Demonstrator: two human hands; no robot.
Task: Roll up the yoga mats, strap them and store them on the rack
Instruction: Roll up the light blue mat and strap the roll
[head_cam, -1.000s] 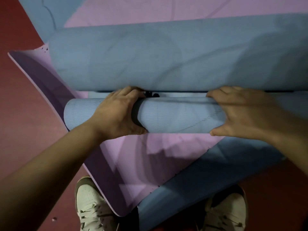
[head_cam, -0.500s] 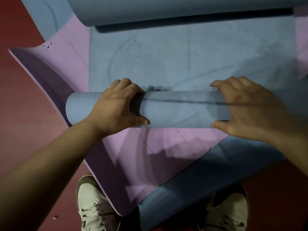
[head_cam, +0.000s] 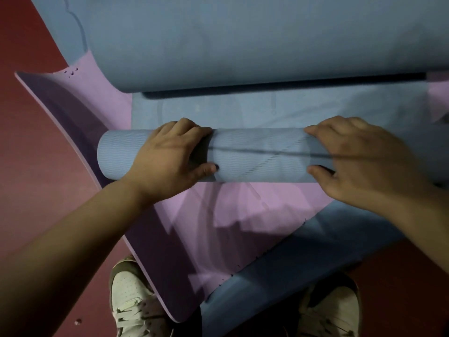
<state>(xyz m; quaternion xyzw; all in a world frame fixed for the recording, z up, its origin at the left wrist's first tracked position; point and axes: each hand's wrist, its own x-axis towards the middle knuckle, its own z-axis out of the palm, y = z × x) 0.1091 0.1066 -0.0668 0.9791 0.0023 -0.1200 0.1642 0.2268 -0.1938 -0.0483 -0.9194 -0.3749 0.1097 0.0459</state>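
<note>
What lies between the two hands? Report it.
Head view: only the rolled blue mat, crossed by a thin dark line, between left hand and right hand.

Dim scene, soft shadows, slight motion blur.

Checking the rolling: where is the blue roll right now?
Head view, centre: the blue roll lies crosswise, gripped by the left hand and right hand, over the pink mat.
</note>
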